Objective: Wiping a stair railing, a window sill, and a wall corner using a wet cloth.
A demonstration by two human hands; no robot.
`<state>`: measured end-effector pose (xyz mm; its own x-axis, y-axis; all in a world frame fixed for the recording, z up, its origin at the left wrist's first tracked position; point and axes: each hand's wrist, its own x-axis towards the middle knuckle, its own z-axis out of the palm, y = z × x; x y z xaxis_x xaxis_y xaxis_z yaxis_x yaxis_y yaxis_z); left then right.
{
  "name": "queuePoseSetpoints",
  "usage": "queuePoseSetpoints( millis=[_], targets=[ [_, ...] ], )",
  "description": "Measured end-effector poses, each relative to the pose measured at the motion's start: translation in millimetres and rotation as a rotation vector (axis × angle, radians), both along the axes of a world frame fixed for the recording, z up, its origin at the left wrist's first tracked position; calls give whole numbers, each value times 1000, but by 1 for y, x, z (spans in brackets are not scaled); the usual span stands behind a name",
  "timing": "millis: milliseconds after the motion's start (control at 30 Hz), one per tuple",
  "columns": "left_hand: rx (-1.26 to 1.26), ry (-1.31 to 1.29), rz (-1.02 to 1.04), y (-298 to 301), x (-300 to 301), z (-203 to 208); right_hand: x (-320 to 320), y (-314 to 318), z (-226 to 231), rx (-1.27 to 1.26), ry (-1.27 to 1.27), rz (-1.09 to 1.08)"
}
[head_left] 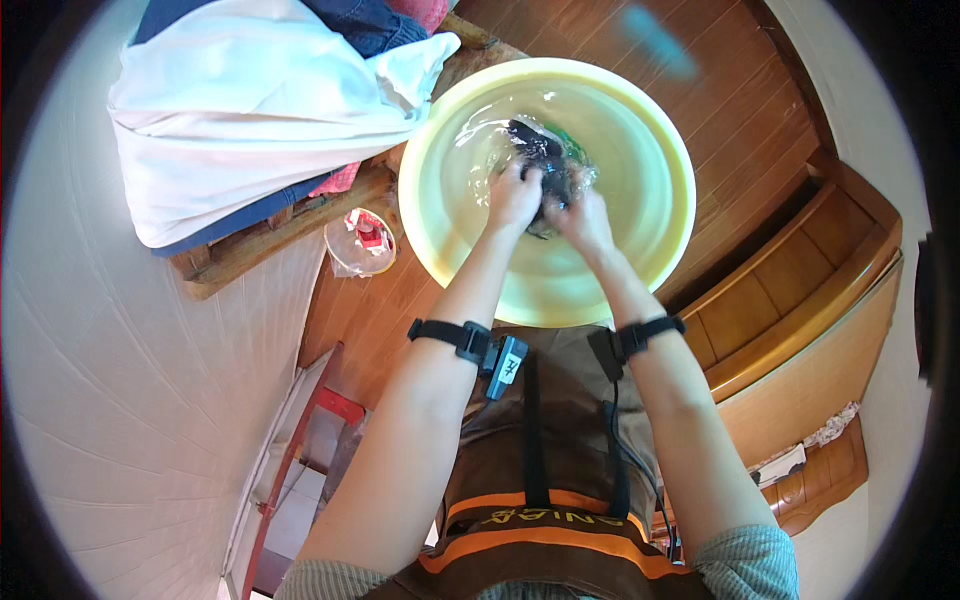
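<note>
Both my hands are down in a wide pale-yellow basin (672, 235) of water. My left hand (515, 195) is closed on a dark wet cloth (540, 148) that lies bunched in the water. My right hand (583, 212) is at the other side of the same cloth, its fingers partly under splashing water and blurred, apparently gripping it. A green patch (568, 145) shows next to the dark cloth. What kind of garment it is cannot be made out.
Left of the basin, white cloth (260, 110) and dark blue clothes are piled on a wooden bench (240, 250). A small clear tub (362, 243) with red-and-white packaging stands on the wooden floor (745, 100). Wooden furniture (790, 290) is at the right.
</note>
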<state>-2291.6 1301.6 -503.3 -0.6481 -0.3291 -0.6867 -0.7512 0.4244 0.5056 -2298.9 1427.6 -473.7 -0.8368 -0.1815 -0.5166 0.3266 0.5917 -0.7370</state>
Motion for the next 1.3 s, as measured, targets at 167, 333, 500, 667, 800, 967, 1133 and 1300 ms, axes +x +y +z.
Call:
queuePoseSetpoints(
  millis=[167, 333, 500, 667, 800, 967, 1133, 1300],
  targets=[
    [1143, -200, 936, -22, -7, 32, 13, -37, 111, -369, -18, 158],
    [1201, -161, 988, -13, 18, 30, 25, -58, 90, 7, 210, 185],
    [1087, 52, 1009, -28, 57, 5, 4, -79, 49, 170, 346, 122],
    [832, -60, 946, -2, 19, 61, -30, -34, -9, 554, 290, 186],
    [637, 3, 858, -7, 21, 77, -47, 16, -25, 559, 136, 230],
    [-290, 167, -139, -1, 44, 77, -29, 13, 23, 522, 410, 508],
    [-374, -89, -652, -6, 44, 56, -10, 4, 17, 548, 221, 783],
    [-218, -339, -748, -12, 10, 57, -2, -1, -39, 704, 196, 838]
  ],
)
